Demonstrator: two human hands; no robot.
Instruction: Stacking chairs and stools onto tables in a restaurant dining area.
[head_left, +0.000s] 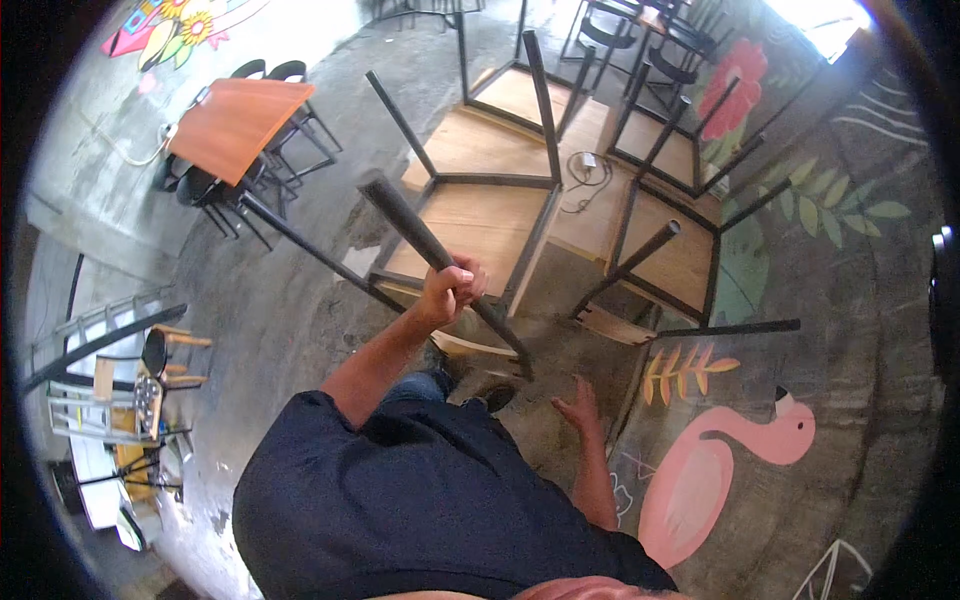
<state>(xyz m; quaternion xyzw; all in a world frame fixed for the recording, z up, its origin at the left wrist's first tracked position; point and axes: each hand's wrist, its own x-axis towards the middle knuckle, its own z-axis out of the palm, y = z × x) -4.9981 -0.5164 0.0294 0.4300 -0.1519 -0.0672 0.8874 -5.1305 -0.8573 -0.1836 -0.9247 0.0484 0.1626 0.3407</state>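
My left hand (455, 289) is closed around a black metal leg (405, 221) of an upturned chair with a light wooden seat (480, 217). The leg slants up and to the left past my fist. A curved wooden backrest (474, 345) shows below the seat, near my shoes. Low and to the right, my right hand (581, 405) hangs with its fingers apart, touching nothing. Ahead of it is another upturned chair (667, 240), its black legs sticking up. Further upturned chairs rest on a light wooden tabletop (589, 180) where a coiled black cable (592, 180) lies.
An orange-brown table (236, 124) with black chairs stands at the upper left. Wooden stools (176, 352) and metal frames are at the far left. A wall painted with a flamingo (690, 487) runs along the right. More black chairs (607, 34) stand at the back.
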